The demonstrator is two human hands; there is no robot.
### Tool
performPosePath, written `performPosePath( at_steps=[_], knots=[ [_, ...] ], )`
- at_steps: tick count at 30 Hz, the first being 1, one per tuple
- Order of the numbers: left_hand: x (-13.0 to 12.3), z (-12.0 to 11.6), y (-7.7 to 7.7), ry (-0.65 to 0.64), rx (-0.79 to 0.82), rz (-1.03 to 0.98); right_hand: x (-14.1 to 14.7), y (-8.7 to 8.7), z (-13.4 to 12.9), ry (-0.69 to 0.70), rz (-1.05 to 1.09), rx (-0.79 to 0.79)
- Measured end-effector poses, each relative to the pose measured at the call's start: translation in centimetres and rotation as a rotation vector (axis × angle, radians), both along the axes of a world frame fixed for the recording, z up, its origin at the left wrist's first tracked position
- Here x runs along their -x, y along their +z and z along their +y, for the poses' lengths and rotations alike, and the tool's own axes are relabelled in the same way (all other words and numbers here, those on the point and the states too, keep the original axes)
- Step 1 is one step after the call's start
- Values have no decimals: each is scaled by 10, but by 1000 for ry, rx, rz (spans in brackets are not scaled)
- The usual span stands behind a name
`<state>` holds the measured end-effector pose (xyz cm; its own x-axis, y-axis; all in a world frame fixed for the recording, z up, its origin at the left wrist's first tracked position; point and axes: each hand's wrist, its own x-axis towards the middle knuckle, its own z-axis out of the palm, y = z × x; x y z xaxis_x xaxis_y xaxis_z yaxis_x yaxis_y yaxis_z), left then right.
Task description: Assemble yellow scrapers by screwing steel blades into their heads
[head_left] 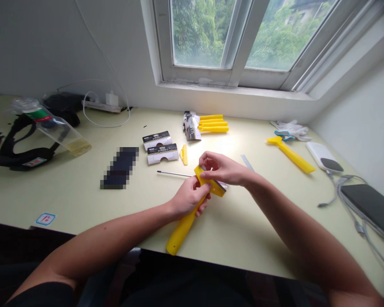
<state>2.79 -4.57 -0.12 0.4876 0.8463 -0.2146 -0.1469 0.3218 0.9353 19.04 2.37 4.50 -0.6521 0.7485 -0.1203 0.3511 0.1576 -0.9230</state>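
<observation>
A yellow scraper (pixel 183 233) slants over the front part of the table, its long handle pointing down toward me. My left hand (pixel 187 199) is wrapped round its neck, just below the wide head. With bent fingers, my right hand (pixel 225 168) pinches the upper edge of that head, where a dark strip runs along it. The slim shaft of a screwdriver (pixel 173 173) lies just behind my hands, its handle mostly hidden by them. Beyond my right wrist rests a flat metal blade (pixel 247 162). A small yellow plate (pixel 184 154) lies farther back.
Two printed card packs (pixel 162 154) lie beside several packaged yellow scrapers (pixel 213 123). Rightward are another yellow scraper (pixel 294 157), gloves (pixel 291 130), a white device (pixel 324 157) and a cabled phone (pixel 369 204). Leftward, a blurred-out dark object (pixel 120 167), a bottle (pixel 62 130) and a black headband (pixel 22 161).
</observation>
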Motion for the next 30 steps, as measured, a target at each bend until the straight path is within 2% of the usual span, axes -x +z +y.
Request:
performPosePath(
  at_steps=[4,10,14,19,25,30],
  knots=[
    [0,-1,4,-8,-10,33,-3,-5,4,29,118,147],
    [1,1,6,-15,-27,72,-4,-4,-1,2,110,213],
    [1,2,2,-21,-27,54,-2,-2,-4,35,108,186],
    [0,3,-1,10,25,8,0,1,-4,75,43,-2],
    [2,4,0,37,55,-1,-2,5,-4,62,-112,-383],
    [2,4,0,38,47,13,-2,6,-7,40,-161,-519]
  ],
)
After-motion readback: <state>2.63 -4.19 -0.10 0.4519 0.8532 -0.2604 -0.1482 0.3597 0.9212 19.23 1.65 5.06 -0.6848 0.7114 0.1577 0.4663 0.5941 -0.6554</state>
